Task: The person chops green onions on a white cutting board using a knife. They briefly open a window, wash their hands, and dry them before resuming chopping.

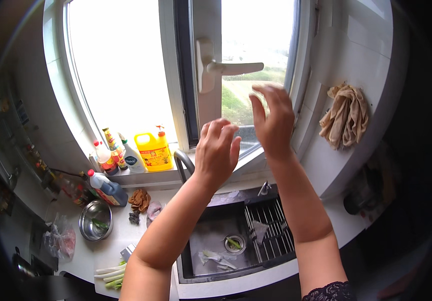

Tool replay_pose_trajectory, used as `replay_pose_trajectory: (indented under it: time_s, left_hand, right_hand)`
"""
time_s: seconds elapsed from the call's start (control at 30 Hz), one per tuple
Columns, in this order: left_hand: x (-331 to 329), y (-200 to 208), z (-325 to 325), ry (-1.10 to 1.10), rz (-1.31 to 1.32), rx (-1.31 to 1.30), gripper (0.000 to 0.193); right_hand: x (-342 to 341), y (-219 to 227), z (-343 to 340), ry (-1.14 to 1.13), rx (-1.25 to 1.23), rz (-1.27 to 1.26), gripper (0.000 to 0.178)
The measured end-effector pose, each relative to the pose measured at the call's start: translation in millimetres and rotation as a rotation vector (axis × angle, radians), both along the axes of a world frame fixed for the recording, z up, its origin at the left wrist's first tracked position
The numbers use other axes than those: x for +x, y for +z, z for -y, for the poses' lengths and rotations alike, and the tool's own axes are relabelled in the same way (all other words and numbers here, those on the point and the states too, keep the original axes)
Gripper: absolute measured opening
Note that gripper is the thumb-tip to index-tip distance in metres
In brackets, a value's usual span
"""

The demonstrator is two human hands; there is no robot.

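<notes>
Both my arms are raised over the sink toward the window. My left hand [215,153] is up in front of the window frame, its fingers loosely bent and the thumb apart, with nothing visible in it. Higher and to the right, my right hand [274,123] has bent fingers apart from the thumb and also holds nothing that I can see. The white window handle [238,67] sticks out sideways just above my right fingertips, apart from them in the picture. Below my arms lies a dark sink [206,233] with a grey faucet [183,163], partly hidden by my left wrist.
A yellow jug [154,153] and several bottles line the sill. On the counter, left, are a blue-labelled bottle [108,189], metal bowl [95,220], brown cloth [139,200] and scallions [111,275]. A rack [273,226] sits in the sink. Beige cloth [345,118] hangs right.
</notes>
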State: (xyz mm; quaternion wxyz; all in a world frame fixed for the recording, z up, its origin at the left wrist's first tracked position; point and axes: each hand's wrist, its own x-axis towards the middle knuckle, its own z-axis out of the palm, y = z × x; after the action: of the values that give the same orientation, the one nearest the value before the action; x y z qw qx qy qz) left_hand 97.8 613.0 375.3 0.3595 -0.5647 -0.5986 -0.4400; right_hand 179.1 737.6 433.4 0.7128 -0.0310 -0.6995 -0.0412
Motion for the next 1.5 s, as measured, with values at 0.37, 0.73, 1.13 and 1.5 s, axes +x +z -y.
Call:
replay_pose_trajectory:
  time_s: [0.37,0.73,1.13,1.5]
  left_hand:
    - [-65,14,-60,0.351,0.041,-0.160,0.040]
    - [-191,-15,-97,0.620,-0.065,-0.516,0.061]
    - [-254,-1,-125,0.680,-0.003,-0.747,0.058]
    - [-272,4,-128,0.674,0.001,-0.796,0.062]
  right_hand:
    - [-54,56,-30,-0.002,0.044,0.126,0.014]
    - [-189,71,-54,-0.128,-0.059,0.348,0.016]
    - [-259,82,-68,-0.355,-0.068,0.512,0.015]
    - [-276,72,-78,-0.387,0.021,0.457,0.012]
